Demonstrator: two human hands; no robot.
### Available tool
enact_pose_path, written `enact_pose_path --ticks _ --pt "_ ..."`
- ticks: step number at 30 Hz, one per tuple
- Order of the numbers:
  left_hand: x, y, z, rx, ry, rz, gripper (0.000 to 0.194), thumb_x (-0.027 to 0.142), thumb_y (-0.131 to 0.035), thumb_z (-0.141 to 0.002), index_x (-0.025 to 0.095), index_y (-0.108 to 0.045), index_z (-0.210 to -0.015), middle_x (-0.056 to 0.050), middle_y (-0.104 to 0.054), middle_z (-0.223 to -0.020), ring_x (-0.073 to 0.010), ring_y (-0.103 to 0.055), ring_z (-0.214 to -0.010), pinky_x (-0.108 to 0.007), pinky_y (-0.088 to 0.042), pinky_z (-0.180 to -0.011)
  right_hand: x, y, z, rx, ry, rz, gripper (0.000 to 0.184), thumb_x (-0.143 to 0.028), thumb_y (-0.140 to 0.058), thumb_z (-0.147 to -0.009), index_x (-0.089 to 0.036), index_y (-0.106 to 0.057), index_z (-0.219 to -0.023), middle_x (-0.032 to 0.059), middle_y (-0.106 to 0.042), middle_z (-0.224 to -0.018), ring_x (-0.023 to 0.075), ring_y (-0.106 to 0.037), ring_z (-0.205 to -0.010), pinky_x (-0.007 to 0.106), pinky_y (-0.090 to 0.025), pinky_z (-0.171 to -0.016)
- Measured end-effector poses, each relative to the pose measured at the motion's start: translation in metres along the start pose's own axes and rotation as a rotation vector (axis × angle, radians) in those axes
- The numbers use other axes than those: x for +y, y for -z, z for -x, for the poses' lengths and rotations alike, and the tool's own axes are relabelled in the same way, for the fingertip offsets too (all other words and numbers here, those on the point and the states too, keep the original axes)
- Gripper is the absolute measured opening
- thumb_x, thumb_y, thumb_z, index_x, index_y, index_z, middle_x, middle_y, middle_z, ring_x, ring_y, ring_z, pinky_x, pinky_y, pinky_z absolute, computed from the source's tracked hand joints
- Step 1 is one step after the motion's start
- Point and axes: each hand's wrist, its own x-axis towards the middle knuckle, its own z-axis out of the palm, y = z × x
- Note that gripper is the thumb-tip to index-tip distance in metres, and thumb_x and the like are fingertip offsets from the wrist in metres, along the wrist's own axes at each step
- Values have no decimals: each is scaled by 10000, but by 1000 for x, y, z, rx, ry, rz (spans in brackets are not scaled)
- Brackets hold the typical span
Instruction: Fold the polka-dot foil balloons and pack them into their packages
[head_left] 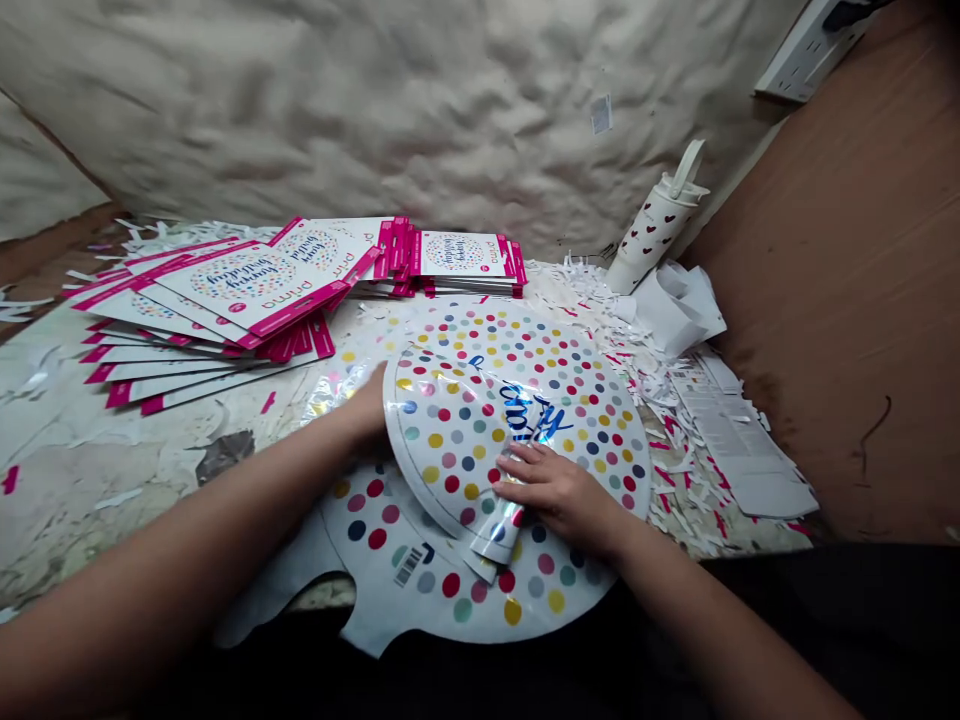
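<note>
A flat, uninflated foil balloon, white with multicoloured dots and blue lettering, lies on the table in front of me. Its left part is folded over toward the right as a curved flap. My left hand reaches under the flap's left edge, its fingers hidden by the foil. On top, my right hand rests with fingers stretched out flat, pressing the creased foil near the lettering. More dotted foil lies beneath, with a barcode and a tail that hangs toward the table's front edge.
Fanned-out white and pink printed packs lie at the back left, beside a stacked pile. A white tumbler with hearts stands back right, near crumpled paper and paper shreds. A brown panel borders the right side.
</note>
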Motion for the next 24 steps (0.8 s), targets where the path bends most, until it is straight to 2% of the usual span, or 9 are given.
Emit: enact_pose_path --ticks 3,5,6,8,10,12,15,20,24 --pt "5 40 -6 105 20 -287 292 288 -564 -844 85 -581 -1054 -127 -560 -1152 -344 -502 -1085 -547 -394 -908 1 -1 1 -22 -17 41 395 -105 -479 -853 -296 -590 -1181 22 -485 -1345 248 -349 -1306 511 -312 -1047" --pt "16 51 -7 184 -38 -426 281 214 -532 -836 36 -583 -1046 -217 -519 -1212 -447 -373 -1191 -673 -222 -953 1 2 1 -44 -28 53 393 -114 -484 -850 -315 -593 -1169 7 -488 -1345 249 -350 -1306 532 -279 -1054" --pt "22 47 -6 194 -91 -473 303 188 -502 -835 30 -574 -1083 -229 -492 -1254 -457 -324 -1227 -676 -166 -975 1 4 0 -57 -29 60 391 -118 -490 -847 -324 -595 -1163 4 -486 -1348 247 -349 -1306 541 -263 -1057" --pt "32 27 -5 116 -241 -529 390 186 -460 -841 105 -521 -1218 -157 -440 -1355 -357 -311 -1282 -560 -160 -1058 -3 6 -1 -61 -25 83 406 -126 -494 -844 -335 -576 -1182 12 -456 -1374 245 -334 -1315 546 -240 -1062" --pt "36 -3 -4 -66 -434 -596 468 282 -469 -851 204 -450 -1311 -65 -372 -1432 -266 -290 -1321 -441 -170 -1099 -7 8 -3 -26 -46 119 465 -138 -490 -842 -321 -499 -1269 38 -374 -1429 249 -288 -1337 536 -231 -1069" --pt "31 -27 -5 -234 -565 -721 583 452 -425 -869 195 -342 -1385 -88 -250 -1486 -283 -183 -1366 -473 -122 -1099 -8 10 -6 47 -119 154 551 -180 -487 -845 -272 -360 -1374 74 -282 -1473 254 -237 -1357 519 -239 -1075" --pt "16 -40 -7 -352 -554 -821 700 598 -323 -863 213 -205 -1435 -132 -126 -1507 -340 -84 -1376 -547 -97 -1067 3 15 -14 132 -262 202 616 -239 -482 -852 -214 -252 -1423 103 -256 -1480 257 -238 -1356 504 -275 -1070" --pt "6 -35 -4 -381 -509 -809 673 651 -353 -827 372 -182 -1415 -94 -45 -1519 -397 -36 -1364 -625 -57 -1023 39 25 -30 31 -338 302 376 -288 -467 -880 -271 -524 -1251 73 -466 -1363 308 -403 -1262 563 -346 -998" --pt "13 -35 -1 -360 -483 -821 670 624 -336 -848 335 -165 -1428 -95 -62 -1519 -380 -13 -1370 -618 -24 -1029 45 26 -32 169 -303 407 356 -240 -455 -890 -215 -541 -1235 122 -428 -1383 317 -343 -1301 581 -296 -1023"
